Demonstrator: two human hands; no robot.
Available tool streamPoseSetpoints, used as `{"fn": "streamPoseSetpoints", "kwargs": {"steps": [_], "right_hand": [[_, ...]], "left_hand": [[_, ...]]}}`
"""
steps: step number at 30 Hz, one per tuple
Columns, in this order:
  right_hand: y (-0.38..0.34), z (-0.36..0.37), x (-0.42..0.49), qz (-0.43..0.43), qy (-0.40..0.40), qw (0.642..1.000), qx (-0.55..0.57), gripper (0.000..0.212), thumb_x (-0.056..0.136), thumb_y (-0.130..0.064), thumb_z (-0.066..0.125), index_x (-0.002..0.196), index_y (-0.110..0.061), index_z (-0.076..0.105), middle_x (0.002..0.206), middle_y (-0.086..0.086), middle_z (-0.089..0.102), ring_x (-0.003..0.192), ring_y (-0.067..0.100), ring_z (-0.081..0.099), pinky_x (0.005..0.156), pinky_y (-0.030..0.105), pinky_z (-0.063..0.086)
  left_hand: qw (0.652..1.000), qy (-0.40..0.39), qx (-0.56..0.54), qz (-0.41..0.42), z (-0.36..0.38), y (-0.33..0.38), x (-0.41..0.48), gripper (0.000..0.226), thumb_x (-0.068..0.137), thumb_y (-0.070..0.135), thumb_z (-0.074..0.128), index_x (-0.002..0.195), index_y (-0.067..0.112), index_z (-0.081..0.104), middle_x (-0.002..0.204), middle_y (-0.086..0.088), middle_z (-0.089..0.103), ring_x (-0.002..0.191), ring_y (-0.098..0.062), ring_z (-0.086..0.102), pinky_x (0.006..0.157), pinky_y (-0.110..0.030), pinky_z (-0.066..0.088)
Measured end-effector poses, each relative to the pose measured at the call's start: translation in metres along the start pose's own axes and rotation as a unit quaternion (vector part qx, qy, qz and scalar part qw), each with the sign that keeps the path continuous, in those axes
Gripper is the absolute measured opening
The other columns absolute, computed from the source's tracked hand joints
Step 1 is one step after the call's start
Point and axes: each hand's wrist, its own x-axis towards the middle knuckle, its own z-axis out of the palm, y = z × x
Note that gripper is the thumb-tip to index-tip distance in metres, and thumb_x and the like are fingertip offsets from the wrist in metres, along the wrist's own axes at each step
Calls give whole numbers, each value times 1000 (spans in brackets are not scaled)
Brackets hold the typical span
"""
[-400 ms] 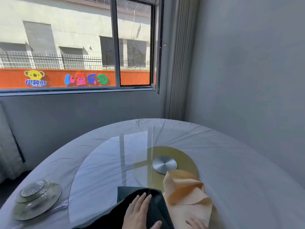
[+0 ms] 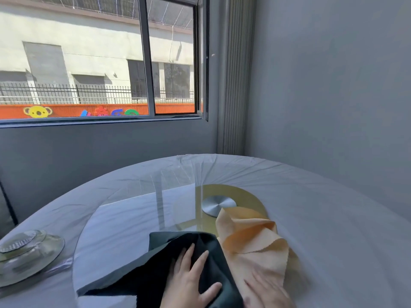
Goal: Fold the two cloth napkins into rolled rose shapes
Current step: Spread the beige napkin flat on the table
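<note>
Surface: round table [image 2: 333, 207] in white cloth, glass turntable [image 2: 124, 230] on top.
Left hand [image 2: 189, 281]: fingers straight, pressed flat on dark green cloth napkin [image 2: 138, 278].
Right hand [image 2: 269, 290]: blurred, on rumpled peach cloth napkin [image 2: 251, 236]; grip unclear.
Napkins: touching, edges meeting between the hands.

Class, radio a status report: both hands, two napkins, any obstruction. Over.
Left hand flat on dark green cloth napkin. Right hand, blurred, on crumpled peach cloth napkin. Neither rolled yet. Glass dishes apart, far left.
</note>
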Motion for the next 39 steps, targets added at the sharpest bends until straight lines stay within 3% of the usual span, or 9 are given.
{"fn": "streamPoseSetpoints", "kwargs": {"steps": [4, 6, 8, 12, 18, 25, 32, 35, 39], "right_hand": [[-6, -34, -30, 90, -278, 942, -164, 53, 95, -49, 1, 144, -41, 19, 155, -21, 5, 137, -12, 1, 110, 12, 5], [-16, -56, -20, 189, -338, 904, -183, 61, 92, -60, 2, 127, -41, 48, 149, -28, 22, 134, -13, 20, 111, 12, -4], [-37, -74, -2, 191, -348, 882, -253, 92, 75, -77, -15, 124, -43, 55, 138, -23, 45, 125, -10, 40, 112, 17, -10], [-66, -122, -1, 253, -435, 841, -199, 144, 22, -84, -36, 148, -35, 16, 158, -7, 7, 144, 5, 3, 115, 24, 0], [-78, -168, -27, 246, -449, 844, -159, 146, 23, -93, -27, 149, -30, 9, 158, -9, 2, 143, 2, 1, 115, 25, 5], [-93, -190, -43, 230, -483, 828, -167, 141, 26, -92, -4, 150, -26, -1, 158, -6, -5, 143, 5, -5, 115, 29, 2], [-96, -180, -46, 216, -470, 835, -187, 141, 30, -97, -9, 150, -24, 5, 158, -4, 0, 144, 6, 1, 113, 21, 3], [-98, -178, -49, 217, -456, 841, -194, 129, 39, -92, -7, 150, -27, 0, 158, -4, 1, 144, 7, 2, 114, 23, 6], [-94, -173, -52, 194, -366, 889, -198, 85, 77, -74, -15, 142, -40, 29, 131, -6, 56, 117, 2, 54, 93, 16, 42]], "left_hand": [[1000, 12, -3, -5, 8, -5, -1, 109, 47, 95, 6, 145, 48, 9, 156, 12, -16, 144, -11, -12, 118, -32, -1], [1000, 13, -5, -3, 6, -1, -13, 114, 43, 97, -4, 145, 47, 10, 156, 10, -15, 144, -12, -11, 118, -34, 0], [999, 29, -20, -3, 3, 6, -29, 114, 44, 95, -8, 145, 46, 11, 157, 10, -14, 144, -13, -11, 118, -36, 0], [998, 49, -30, 28, 1, 24, -68, 116, 44, 91, -21, 145, 47, 13, 155, 11, -14, 143, -11, -15, 116, -36, -5], [989, -33, 96, 108, 5, 49, -103, 54, 90, 69, 14, 132, 48, 40, 144, 3, 42, 122, -23, 54, 92, -44, 48], [989, -85, 107, 56, 14, 34, -110, 101, 49, 80, -16, 145, 48, -4, 158, 8, -11, 146, -23, -1, 116, -46, 5], [988, -26, 102, 114, 15, 48, -126, 50, 93, 62, 8, 142, 52, 5, 154, 8, 8, 141, -23, 29, 106, -49, 34], [981, -54, 131, 133, 25, 52, -116, 56, 92, 63, 5, 145, 47, 13, 157, 12, 0, 146, -17, 5, 115, -51, 11], [983, -134, 126, 26, 20, 33, -93, 77, 78, 71, -10, 147, 43, 8, 157, 16, -2, 146, -14, -2, 115, -52, 5]]}}
